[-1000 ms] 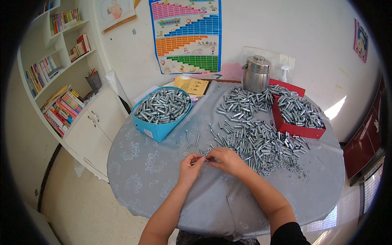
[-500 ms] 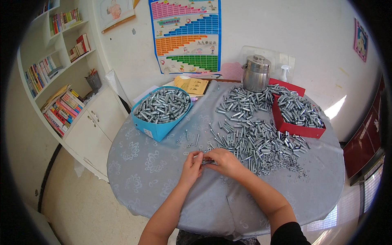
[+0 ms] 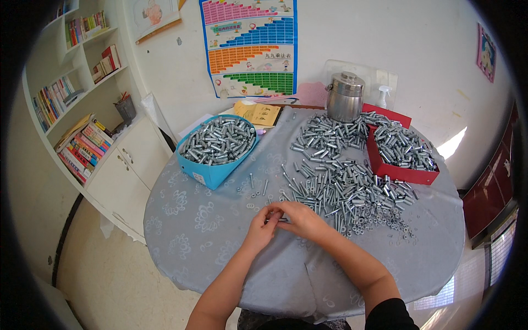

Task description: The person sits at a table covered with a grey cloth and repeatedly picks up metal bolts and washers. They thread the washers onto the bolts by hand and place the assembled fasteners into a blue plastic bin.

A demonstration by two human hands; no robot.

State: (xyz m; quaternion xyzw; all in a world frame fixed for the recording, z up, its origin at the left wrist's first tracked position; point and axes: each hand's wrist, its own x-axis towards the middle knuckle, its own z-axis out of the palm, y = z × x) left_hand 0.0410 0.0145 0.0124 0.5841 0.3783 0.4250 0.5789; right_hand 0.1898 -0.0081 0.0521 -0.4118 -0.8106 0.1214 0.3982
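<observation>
Close together over the near middle of the table, my left hand [image 3: 260, 226] and my right hand [image 3: 298, 219] meet with fingers closed around a metal bolt [image 3: 283, 220]. Only a short silver length of it shows below the right fingers; the fingertips hide the rest. Just beyond the hands lie a few loose bolts [image 3: 265, 187] and small nuts [image 3: 251, 206]. To the right of them spreads a large heap of bolts and metal sleeves [image 3: 335, 190], with many nuts and washers [image 3: 379, 219] along its near edge.
A blue bin [image 3: 212, 179] full of metal fasteners stands at the far left of the grey tablecloth [image 3: 214, 247]. At the right is a red box [image 3: 404, 175], also full. Behind the heap stand a steel canister [image 3: 345, 99] and a white spray bottle [image 3: 383, 98].
My left fingers have shifted slightly right and closer to the right hand, so the fingertips now overlap. The piles and containers look the same.
</observation>
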